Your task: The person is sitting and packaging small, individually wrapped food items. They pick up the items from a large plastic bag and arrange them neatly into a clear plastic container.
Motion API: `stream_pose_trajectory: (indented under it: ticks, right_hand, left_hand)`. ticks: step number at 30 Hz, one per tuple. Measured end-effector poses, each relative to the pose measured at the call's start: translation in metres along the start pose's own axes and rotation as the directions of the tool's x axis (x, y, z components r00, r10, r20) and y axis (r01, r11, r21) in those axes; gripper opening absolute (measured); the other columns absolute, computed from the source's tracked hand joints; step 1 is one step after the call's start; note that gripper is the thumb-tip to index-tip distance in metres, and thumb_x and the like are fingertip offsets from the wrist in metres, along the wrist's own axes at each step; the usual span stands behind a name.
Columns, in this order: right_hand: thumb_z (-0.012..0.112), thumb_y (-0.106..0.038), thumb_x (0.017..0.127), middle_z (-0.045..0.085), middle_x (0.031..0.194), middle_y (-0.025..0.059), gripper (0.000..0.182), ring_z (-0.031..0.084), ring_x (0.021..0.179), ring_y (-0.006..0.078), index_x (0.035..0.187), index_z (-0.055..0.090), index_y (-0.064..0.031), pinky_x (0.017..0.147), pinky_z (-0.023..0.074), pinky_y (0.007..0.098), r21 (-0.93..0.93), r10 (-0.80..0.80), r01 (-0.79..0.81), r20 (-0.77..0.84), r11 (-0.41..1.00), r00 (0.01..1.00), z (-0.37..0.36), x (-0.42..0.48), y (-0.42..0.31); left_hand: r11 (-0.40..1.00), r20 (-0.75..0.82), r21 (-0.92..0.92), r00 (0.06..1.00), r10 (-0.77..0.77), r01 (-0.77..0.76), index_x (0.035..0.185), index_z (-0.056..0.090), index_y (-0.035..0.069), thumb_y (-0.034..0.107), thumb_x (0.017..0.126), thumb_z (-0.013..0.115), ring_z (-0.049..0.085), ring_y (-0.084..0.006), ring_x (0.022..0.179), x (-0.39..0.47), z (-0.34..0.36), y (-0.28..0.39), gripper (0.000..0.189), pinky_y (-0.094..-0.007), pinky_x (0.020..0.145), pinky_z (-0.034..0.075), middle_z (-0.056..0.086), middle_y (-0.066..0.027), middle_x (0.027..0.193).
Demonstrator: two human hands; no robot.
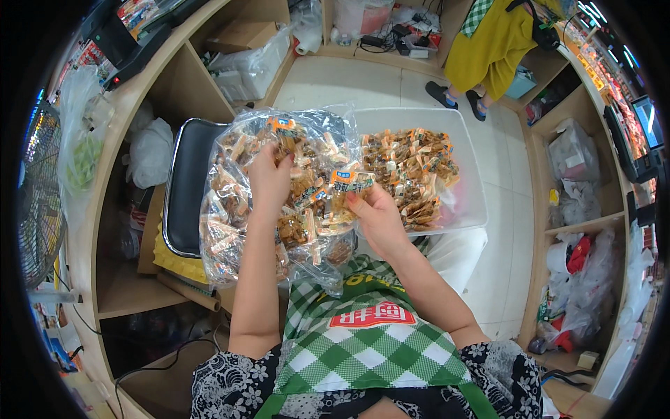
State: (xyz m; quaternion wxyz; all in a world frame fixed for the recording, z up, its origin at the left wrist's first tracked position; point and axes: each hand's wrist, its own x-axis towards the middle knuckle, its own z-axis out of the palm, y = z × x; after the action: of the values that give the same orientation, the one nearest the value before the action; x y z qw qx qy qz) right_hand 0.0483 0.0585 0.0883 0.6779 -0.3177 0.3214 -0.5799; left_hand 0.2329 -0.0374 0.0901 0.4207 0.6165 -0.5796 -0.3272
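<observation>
A large clear plastic bag (225, 230) full of small snack packets lies open on a black chair seat. My left hand (270, 175) is over the bag, its fingers at a packet with an orange top (285, 128); whether it grips that packet cannot be told. My right hand (379, 214) holds a clear snack packet (343, 196) with a printed header between thumb and fingers, at the bag's right side. To the right stands a translucent plastic bin (468, 173), with many similar packets (405, 173) lined up in rows at its left and middle.
Wooden shelving (581, 224) with plastic bags curves around me. A person in a mustard garment (479, 57) stands beyond the bin at the upper right. A fan (39, 194) is at far left, and yellow egg trays (178, 259) lie beside the chair. Cables hang at lower left.
</observation>
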Motion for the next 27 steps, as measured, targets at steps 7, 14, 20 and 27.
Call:
stream_pose_trajectory:
  ticks: [7,14,20,27]
  right_hand:
    - [0.063,-0.008,0.092,0.064,0.106,0.0029,0.025,0.059,0.093,0.0083,0.116,0.056,-0.0024,0.083,0.0469,0.0259,0.073,-0.034,0.031,0.036,0.997,0.999,0.002,0.007,0.007]
    - [0.062,-0.004,0.091,0.065,0.102,0.0044,0.019,0.061,0.089,0.01,0.11,0.056,-0.0025,0.08,0.0493,0.0265,0.061,-0.099,0.109,-0.144,0.992,0.985,-0.018,0.002,0.001]
    - [0.065,-0.002,0.089,0.065,0.101,0.005,0.025,0.061,0.089,0.0101,0.112,0.054,-0.0016,0.078,0.0506,0.0264,-0.005,-0.119,0.119,-0.154,0.993,0.981,-0.007,0.001,-0.004]
    - [0.068,0.005,0.084,0.063,0.107,0.0062,0.043,0.061,0.093,0.011,0.122,0.05,0.0008,0.081,0.0505,0.0242,0.023,-0.041,0.044,-0.123,0.999,0.992,-0.006,0.003,0.003]
  left_hand:
    - [0.985,0.292,-0.141,0.947,0.135,-0.098,0.109,0.053,-0.008,-0.005,0.084,0.053,0.067,-0.026,0.085,-0.086,0.021,0.007,0.025,-0.0348,0.074,0.05,0.065,-0.0211,0.089]
    - [0.945,0.424,0.23,0.898,0.119,-0.233,0.106,0.06,-0.006,0.026,0.08,0.073,0.062,-0.0322,0.099,-0.066,-0.021,0.03,0.043,-0.0406,0.078,0.05,0.065,-0.0206,0.099]
    - [0.69,0.015,0.719,0.99,-0.137,0.084,0.098,0.062,-0.003,0.036,0.081,0.073,0.061,-0.0369,0.098,-0.033,-0.001,0.01,0.044,-0.0462,0.081,0.05,0.065,-0.0216,0.1]
    - [0.894,0.07,0.448,0.997,-0.043,0.007,0.088,0.059,0.001,0.018,0.085,0.066,0.063,-0.036,0.079,-0.029,0.011,-0.012,0.019,-0.0452,0.07,0.048,0.067,-0.0152,0.086]
